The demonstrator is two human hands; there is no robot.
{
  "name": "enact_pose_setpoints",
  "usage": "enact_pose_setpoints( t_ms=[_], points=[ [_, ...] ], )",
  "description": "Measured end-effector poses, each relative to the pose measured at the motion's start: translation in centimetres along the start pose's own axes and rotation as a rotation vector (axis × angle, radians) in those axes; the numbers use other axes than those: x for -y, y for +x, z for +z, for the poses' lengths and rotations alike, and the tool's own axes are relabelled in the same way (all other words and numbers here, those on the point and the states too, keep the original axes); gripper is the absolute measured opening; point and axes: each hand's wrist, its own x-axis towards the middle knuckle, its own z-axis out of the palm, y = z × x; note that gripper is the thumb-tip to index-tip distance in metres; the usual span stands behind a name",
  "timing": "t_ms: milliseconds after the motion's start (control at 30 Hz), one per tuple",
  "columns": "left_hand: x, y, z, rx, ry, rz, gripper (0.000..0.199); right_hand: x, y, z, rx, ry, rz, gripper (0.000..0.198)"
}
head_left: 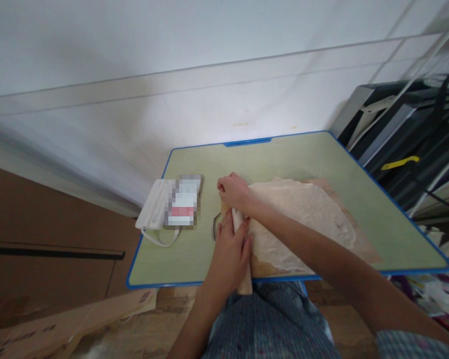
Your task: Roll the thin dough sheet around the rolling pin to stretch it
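A pale wooden rolling pin (244,285) lies near the left edge of a thin sheet of dough (303,214), with its near end past the table's front edge. My left hand (230,249) is laid over the pin, fingers pointing away from me and thumb on its right side. Farther up, at the pin's far end, my right hand (235,190) is closed with curled fingers; the hand hides that end. Under the dough is a wooden board (364,247), seen along its right and front edges. A metal loop handle (214,229) shows left of my left hand.
The light green table (292,154) has a blue rim and stands against a white wall. On its left lie a phone (185,202) with a blurred screen and a white block-shaped device (153,202) with a cable. Dark flat panels (400,124) lean at the right.
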Motion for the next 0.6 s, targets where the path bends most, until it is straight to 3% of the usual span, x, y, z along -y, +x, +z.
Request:
enact_pose_setpoints(
  t_ms=[300, 600],
  points=[
    [0.0, 0.0, 0.1, 0.013, 0.005, -0.002, 0.039, 0.2, -0.1, 0.0, -0.024, 0.017, -0.007, 0.031],
    [-0.5, 0.3, 0.2, 0.093, 0.089, -0.039, 0.04, -1.6, -0.6, 0.5, -0.066, 0.061, -0.009, 0.032]
  ],
)
